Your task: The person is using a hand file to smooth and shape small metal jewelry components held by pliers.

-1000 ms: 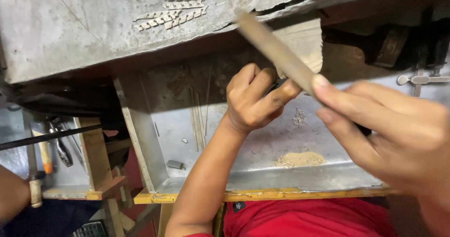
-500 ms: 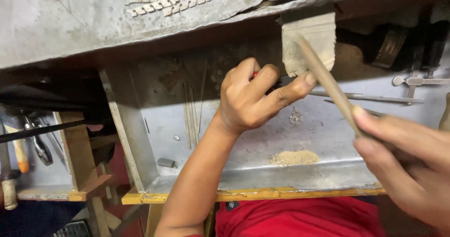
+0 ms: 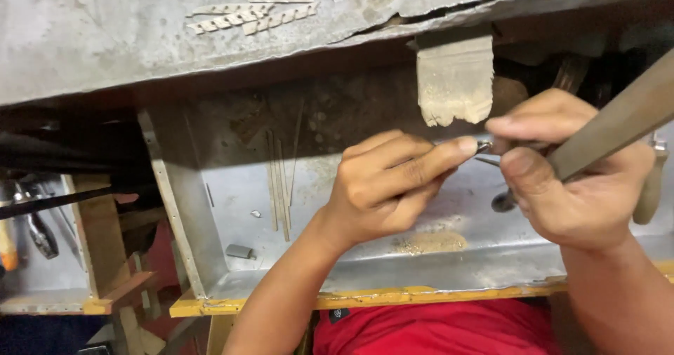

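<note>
Our left hand pinches a tiny metal piece at its fingertips below the wooden bench peg. Our right hand closes around a file. Brown filings lie in the metal tray beneath the grey benchtop.

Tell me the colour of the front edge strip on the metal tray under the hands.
Yellow, worn in places; the front edge strip shows in the head view.
</note>
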